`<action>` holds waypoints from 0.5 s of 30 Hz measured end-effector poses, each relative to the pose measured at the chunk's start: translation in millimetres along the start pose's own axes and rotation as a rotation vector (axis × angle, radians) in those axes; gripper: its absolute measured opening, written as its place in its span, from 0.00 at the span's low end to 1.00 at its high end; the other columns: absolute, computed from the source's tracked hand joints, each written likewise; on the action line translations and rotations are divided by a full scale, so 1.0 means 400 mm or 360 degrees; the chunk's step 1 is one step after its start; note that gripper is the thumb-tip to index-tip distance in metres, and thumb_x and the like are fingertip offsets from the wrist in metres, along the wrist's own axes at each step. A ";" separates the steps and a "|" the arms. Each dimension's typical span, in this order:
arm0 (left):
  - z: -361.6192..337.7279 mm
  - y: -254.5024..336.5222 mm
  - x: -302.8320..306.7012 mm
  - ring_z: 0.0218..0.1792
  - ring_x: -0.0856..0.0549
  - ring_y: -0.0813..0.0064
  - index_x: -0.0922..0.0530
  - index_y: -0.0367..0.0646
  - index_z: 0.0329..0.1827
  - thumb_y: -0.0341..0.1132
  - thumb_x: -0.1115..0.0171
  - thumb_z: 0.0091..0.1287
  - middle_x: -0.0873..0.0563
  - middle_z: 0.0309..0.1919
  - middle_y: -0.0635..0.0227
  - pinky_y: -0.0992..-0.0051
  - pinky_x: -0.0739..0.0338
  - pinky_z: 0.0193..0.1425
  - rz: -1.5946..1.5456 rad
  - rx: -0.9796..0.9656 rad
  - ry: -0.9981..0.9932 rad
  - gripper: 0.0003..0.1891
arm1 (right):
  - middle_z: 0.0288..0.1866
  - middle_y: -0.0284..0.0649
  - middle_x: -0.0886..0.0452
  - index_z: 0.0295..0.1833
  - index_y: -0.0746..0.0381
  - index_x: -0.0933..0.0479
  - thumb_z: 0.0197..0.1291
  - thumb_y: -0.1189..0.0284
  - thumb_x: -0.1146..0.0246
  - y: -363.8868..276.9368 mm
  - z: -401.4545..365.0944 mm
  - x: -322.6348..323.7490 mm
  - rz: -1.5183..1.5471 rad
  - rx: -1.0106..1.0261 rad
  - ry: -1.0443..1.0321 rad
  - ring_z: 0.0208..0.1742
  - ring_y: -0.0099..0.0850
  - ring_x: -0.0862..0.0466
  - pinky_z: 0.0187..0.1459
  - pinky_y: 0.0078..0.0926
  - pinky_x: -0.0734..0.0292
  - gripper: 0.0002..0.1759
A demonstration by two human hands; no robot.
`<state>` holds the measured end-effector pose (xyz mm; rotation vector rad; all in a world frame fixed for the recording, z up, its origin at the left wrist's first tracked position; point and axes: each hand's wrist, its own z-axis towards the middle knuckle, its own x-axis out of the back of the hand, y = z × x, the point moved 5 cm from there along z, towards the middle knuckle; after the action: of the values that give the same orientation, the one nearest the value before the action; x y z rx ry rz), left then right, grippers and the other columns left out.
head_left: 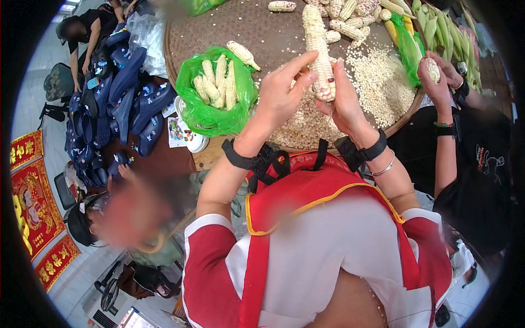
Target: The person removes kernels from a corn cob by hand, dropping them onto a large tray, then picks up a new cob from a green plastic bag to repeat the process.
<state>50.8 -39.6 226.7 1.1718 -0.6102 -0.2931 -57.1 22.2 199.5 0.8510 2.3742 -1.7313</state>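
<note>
A pale corn cob (pixel 317 52), partly stripped of kernels with a few dark red ones near its lower end, stands between my two hands over a round woven tray (pixel 188 27). My left hand (pixel 284 85) holds the cob's left side, thumb and fingers against it. My right hand (pixel 345 98) grips its lower right side. Loose kernels (pixel 383 90) are heaped on the tray below and right of my hands. Several bare cobs (pixel 220 82) lie in a green plastic bag (pixel 194 116) left of my left hand.
Several whole cobs (pixel 350 27) lie at the tray's far side, one (pixel 243 54) beside the bag. At the right, a co-worker's hands (pixel 437 82) hold another cob. Blue shoes (pixel 126 98) are piled at the left, with other people nearby. Husked corn (pixel 443 33) lies far right.
</note>
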 end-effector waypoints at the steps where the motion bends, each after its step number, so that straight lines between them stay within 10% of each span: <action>1: 0.003 0.006 0.009 0.37 0.19 0.75 0.27 0.42 0.55 0.30 0.39 0.59 0.18 0.37 0.61 0.77 0.25 0.41 -0.0001 -0.0004 -0.0003 0.20 | 0.28 0.29 0.29 0.51 0.58 0.34 0.66 0.48 0.64 -0.009 0.002 0.003 -0.0088 0.0011 0.0006 0.22 0.16 0.29 0.17 0.11 0.36 0.26; 15: -0.007 0.060 0.011 0.33 0.20 0.69 0.20 0.39 0.31 0.27 0.34 0.50 0.21 0.32 0.64 0.75 0.25 0.36 0.0311 -0.0555 -0.0073 0.07 | 0.29 0.31 0.28 0.46 0.60 0.31 0.65 0.47 0.60 -0.008 -0.001 0.006 -0.0203 -0.0028 -0.0174 0.26 0.15 0.28 0.19 0.12 0.34 0.27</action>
<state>53.8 -30.8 249.5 0.7661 -0.6782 -0.2483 -60.6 22.7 201.6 0.5981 2.4157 -1.7498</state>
